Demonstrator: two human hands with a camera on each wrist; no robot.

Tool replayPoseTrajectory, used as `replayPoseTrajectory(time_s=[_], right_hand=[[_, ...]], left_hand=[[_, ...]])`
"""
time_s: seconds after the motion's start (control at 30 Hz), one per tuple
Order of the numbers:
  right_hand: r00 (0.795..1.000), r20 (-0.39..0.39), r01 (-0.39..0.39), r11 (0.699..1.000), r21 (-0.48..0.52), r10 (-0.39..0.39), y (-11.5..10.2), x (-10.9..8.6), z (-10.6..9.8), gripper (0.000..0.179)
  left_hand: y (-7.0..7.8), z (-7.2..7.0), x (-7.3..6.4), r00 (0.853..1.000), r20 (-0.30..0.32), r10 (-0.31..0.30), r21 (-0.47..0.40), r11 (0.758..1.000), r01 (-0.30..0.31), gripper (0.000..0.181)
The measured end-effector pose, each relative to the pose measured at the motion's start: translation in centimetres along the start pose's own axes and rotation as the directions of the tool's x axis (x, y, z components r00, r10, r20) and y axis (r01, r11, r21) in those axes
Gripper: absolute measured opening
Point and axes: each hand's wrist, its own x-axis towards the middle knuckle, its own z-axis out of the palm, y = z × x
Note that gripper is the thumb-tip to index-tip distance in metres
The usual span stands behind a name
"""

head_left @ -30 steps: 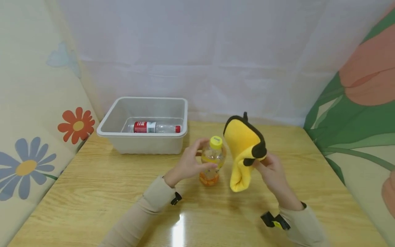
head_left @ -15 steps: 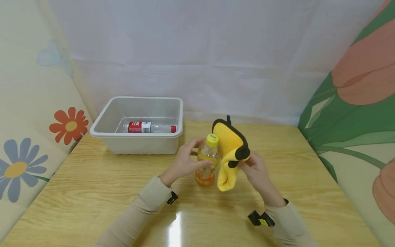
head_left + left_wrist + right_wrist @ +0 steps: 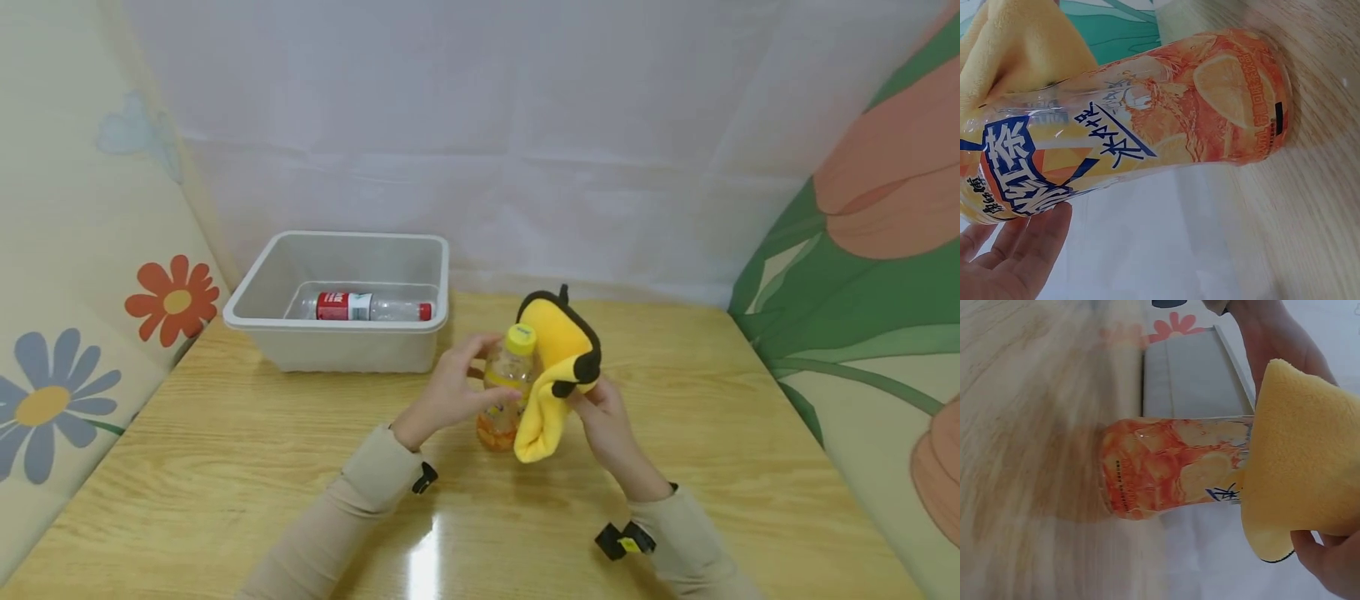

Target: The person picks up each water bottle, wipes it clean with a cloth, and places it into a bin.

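Observation:
A clear plastic drink bottle with a yellow cap and an orange, fruit-printed label stands upright on the table. My left hand holds it from the left, fingers behind and thumb across the front. On its other side, my right hand pinches a folded yellow cloth with black edging. In the right wrist view the cloth covers the bottle's upper part from that side; whether it presses on the plastic is hard to tell. The label's lower half shows plainly in the left wrist view.
A pale grey plastic bin stands at the back left of the wooden table. Inside it lies a clear bottle with a red label and red cap. White sheeting hangs behind, and flowered panels flank both sides.
My right hand has carried the cloth leftward from apart to right up against the bottle's side, and it now overlaps the bottle. The left hand keeps its hold, and the view has shifted slightly.

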Motion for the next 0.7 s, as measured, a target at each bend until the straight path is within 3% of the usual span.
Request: replayPoseTrajectory(time_s=[0.33, 0.53, 0.7], right_hand=[[0.986, 0.014, -0.165, 0.986, 0.030, 0.165, 1.2, -0.4, -0.1, 0.037], [0.962, 0.016, -0.275, 0.961, 0.036, 0.274, 2.0, -0.8, -0.1, 0.030], [0.928, 0.019, -0.373, 0.927, 0.029, 0.373, 2.5, -1.1, -0.3, 0.026]], left_hand=[[0.2, 0.1, -0.2, 1.000, 0.006, 0.002, 0.001, 1.000, -0.002, 0.065], [0.1, 0.1, -0.1, 1.000, 0.011, 0.013, 0.016, 1.000, -0.013, 0.064], [0.1, 0.1, 0.0, 1.000, 0.017, -0.003, 0.011, 1.000, 0.002, 0.066]])
